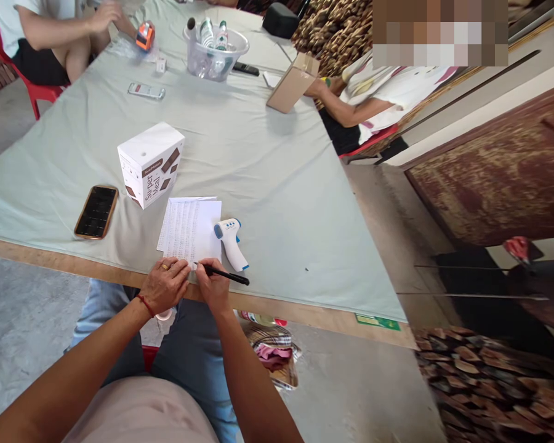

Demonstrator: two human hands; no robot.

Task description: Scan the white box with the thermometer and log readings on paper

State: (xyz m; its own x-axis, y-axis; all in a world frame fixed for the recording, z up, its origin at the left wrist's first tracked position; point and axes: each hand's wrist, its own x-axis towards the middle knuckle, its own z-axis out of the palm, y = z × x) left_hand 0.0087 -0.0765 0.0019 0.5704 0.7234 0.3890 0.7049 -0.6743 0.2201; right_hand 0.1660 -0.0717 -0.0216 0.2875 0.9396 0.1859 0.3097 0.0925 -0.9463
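A black pen is gripped in my right hand, its tip on the lower part of a sheet of paper covered in rows of handwriting. More paper lies under that sheet. My left hand, with a ring on one finger, rests flat across the sheet's bottom edge at the table's front. Just right of the paper lies a white and blue infrared thermometer. Behind the paper stands a white box marked "Super Meal". A phone in a brown case lies to the left.
A clear plastic tub of bottles stands at the back of the cloth-covered table. A person at the right holds a cardboard box. Another person sits at the far left near an orange tape measure. Stacked firewood lies at the lower right.
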